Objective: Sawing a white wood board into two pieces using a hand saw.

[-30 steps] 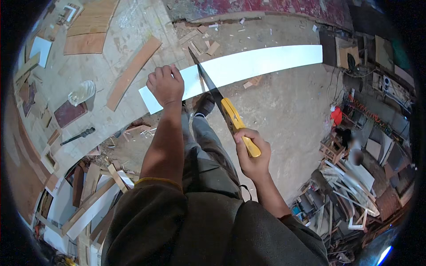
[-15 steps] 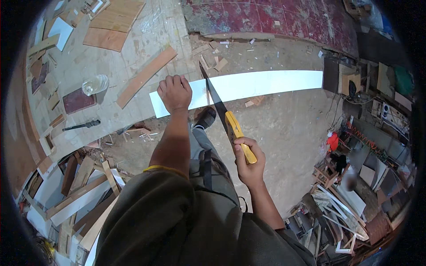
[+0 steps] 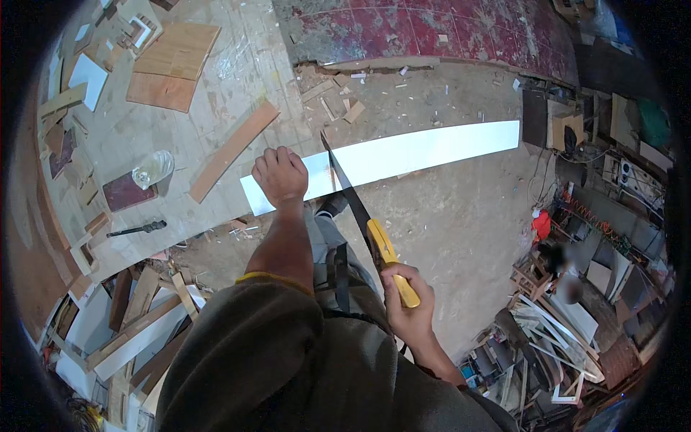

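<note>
A long white board (image 3: 425, 153) lies across the middle of the view, one end on a wooden worktop (image 3: 144, 129), the rest reaching out to the right over the floor. My left hand (image 3: 281, 176) presses down on the board near its left end. A hand saw (image 3: 356, 209) with a dark blade and yellow handle is held in my right hand (image 3: 407, 309); its blade crosses the board just right of my left hand.
Wood offcuts, a long brown strip (image 3: 232, 151), a clear plastic bottle (image 3: 152, 169) and a dark tool (image 3: 137, 230) lie on the worktop. Planks are stacked at lower left. Frames and clutter fill the right side. A person sits at far right (image 3: 558, 263).
The view has shifted, so the board and my hands sit lower in the picture. My right hand has drawn the saw back toward me; the left hand still holds the board down.
</note>
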Available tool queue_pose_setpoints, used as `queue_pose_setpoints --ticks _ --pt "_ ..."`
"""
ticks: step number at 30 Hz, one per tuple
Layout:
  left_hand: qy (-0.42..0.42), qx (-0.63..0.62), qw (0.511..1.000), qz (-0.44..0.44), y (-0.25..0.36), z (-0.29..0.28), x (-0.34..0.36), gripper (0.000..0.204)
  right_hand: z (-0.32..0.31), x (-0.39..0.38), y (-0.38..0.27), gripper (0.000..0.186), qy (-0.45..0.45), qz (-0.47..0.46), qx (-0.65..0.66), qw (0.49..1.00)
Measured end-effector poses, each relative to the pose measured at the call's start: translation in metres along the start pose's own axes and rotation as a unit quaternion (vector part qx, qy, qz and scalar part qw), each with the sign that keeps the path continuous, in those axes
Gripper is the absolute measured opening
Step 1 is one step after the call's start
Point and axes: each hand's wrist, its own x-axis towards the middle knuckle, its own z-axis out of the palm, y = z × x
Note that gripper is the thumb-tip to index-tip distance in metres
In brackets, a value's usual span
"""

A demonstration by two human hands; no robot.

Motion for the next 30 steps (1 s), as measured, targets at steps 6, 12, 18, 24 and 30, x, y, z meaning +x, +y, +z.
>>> queue_pose_setpoints --ticks 6,12,18,24,30 --pt "-0.008 0.0 1.0 0.004 0.002 0.001 -0.001 0.019 0.016 0.034 -0.005 0.014 0.007 0.0 0.009 1.0" --pt "0.011 -0.004 1.0 0.013 -0.003 0.003 0.001 0.017 0.002 0.015 -0.016 0.014 -0.005 0.032 0.023 0.999" --pt "0.012 -0.014 1.0 0.02 -0.002 0.006 -0.006 0.015 0.022 0.043 -0.011 0.013 -0.009 0.073 0.008 0.997" --pt "0.025 -0.01 1.0 0.016 -0.001 0.007 0.004 0.015 0.004 0.015 -0.034 0.015 -0.016 0.069 0.016 0.997" --pt "0.025 -0.002 0.999 0.023 -0.005 0.008 -0.003 0.017 0.001 0.009 -0.015 0.018 0.028 0.02 0.016 0.999"
